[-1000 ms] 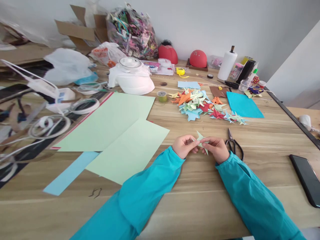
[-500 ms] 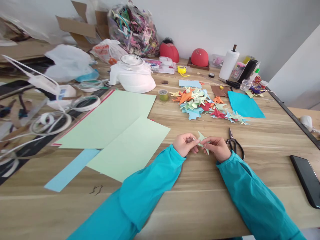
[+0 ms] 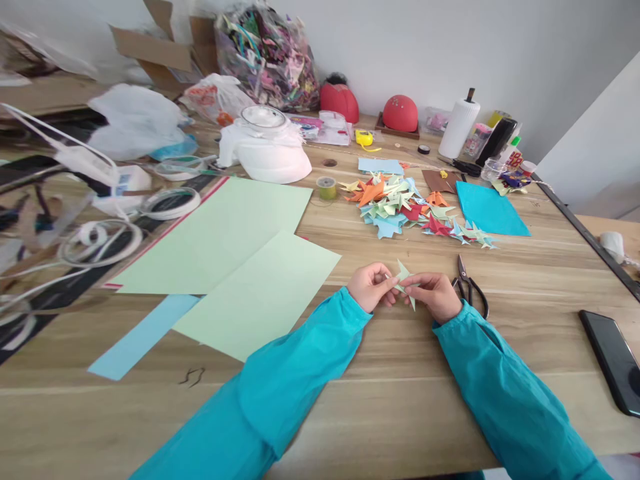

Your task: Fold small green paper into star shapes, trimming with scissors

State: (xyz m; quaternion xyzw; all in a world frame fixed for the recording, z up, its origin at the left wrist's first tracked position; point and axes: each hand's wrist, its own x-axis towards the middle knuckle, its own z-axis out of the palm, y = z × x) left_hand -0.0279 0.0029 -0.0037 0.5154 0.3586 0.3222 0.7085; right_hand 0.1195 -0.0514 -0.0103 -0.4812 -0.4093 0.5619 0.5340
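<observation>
Between my two hands is a pale green folded paper crane (image 3: 403, 269), its pointed ends sticking out above and below my fingers. My left hand (image 3: 371, 287) pinches its left side between thumb and fingers. On the other side my right hand (image 3: 434, 295) pinches it too, fingertips close to those of the left. My fingers cover the middle of the folded paper. Black-handled scissors (image 3: 469, 288) lie just behind my right hand. Beyond both hands spreads a pile of folded paper cranes (image 3: 395, 205) in orange, green, blue and red.
Large pale green sheets (image 3: 265, 293) and a blue paper strip (image 3: 145, 337) lie to the left. A teal sheet (image 3: 493, 208) and a thread spool (image 3: 327, 189) are farther back. A black phone (image 3: 613, 360) rests at right. Coiled white cables (image 3: 100, 243) crowd the left side.
The paper crane has turned slightly, and my right fingertips have shifted a little toward the left hand. Both hands keep hold of it.
</observation>
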